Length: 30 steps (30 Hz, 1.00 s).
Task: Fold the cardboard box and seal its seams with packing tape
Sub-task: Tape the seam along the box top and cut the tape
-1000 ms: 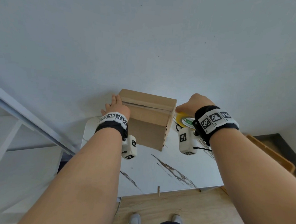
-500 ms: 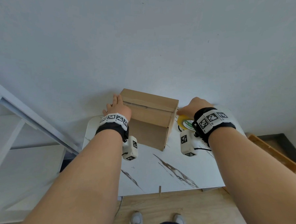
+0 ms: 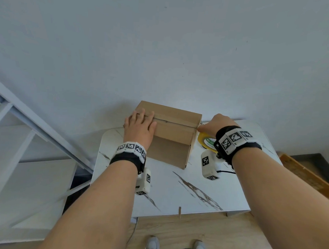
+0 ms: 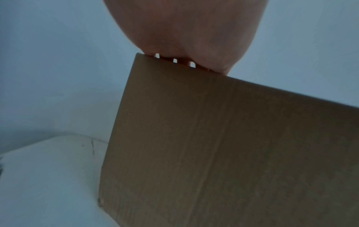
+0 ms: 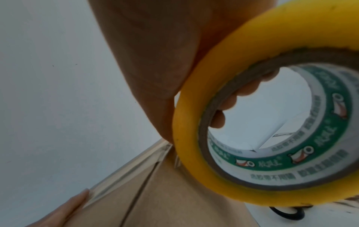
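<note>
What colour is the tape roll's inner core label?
Green and white, on the tape roll; clearest in the right wrist view.

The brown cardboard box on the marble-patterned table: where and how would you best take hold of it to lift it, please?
Probably by its two short end walls, one flat palm from each side. The brown cardboard box stands upright with broad plain walls and no handles. The left hand already lies flat on its left top edge; the right hand holds the yellow tape roll at the right end and must free itself first.

Left hand (image 4: 186, 30) pressed on top edge of cardboard box (image 4: 223, 153); box on white table (image 4: 48, 176).
</note>
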Available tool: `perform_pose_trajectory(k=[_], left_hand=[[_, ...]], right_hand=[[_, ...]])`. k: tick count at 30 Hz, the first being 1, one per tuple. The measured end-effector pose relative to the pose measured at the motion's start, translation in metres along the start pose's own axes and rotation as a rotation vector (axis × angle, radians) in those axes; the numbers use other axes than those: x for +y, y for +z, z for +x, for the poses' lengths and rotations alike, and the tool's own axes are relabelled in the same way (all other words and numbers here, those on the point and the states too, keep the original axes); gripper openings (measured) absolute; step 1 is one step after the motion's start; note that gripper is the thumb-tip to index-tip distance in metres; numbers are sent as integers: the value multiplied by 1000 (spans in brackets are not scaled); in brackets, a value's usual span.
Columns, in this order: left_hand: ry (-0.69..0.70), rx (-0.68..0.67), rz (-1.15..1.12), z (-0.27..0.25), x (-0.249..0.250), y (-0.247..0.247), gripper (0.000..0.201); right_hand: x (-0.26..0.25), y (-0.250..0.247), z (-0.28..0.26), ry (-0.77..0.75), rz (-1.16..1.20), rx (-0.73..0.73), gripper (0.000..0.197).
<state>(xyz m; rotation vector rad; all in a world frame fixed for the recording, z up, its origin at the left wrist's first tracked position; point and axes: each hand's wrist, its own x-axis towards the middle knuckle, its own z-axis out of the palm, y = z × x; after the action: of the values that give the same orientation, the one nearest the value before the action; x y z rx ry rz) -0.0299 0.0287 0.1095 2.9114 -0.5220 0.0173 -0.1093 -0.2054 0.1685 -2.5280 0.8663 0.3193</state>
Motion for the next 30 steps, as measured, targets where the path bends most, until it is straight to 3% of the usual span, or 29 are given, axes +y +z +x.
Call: perform_pose_trajectory(k=[7,12,20,25,30], left_hand=[[-21,-115,68,5,6,-7,49],[128,5,-30,-4,25,-8,46],[137,-122,4,-6,26,-3,52],[265,-48,23,-12,42,-9,46],[286,-159,0,-18,58,1,49]], right_hand=[[-2,2,-6,5,-12,10,26],[-2,2,-9,7,-15,15,27],[-2,1,-18,14,-40,40,26],[-1,1,-19,10,-18,40,28],[1,0,-19,25,3,24,31]])
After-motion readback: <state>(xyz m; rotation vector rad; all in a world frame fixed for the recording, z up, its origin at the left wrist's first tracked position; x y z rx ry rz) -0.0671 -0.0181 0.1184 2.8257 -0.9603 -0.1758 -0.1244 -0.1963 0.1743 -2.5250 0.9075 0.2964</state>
